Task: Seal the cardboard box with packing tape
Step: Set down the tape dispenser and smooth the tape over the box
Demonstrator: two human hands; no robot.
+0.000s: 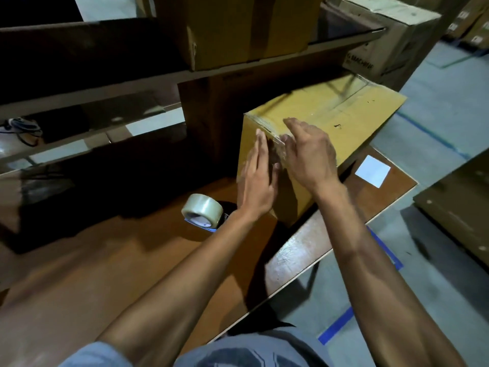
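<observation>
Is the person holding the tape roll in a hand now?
No, the tape roll sits on the table while both hands press the cardboard box.

box point(341, 120): matt cardboard | tape roll point(202, 209): glossy clear plastic | table point(105, 260): smooth wood

Tape roll point(202, 211) left of box point(344, 112); table point(105, 260) bare beyond

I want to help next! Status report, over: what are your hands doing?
Both hands, left and right, flat on the box, pressing tape at its near edge. Tape roll set down on the table. Nothing in the way.
</observation>
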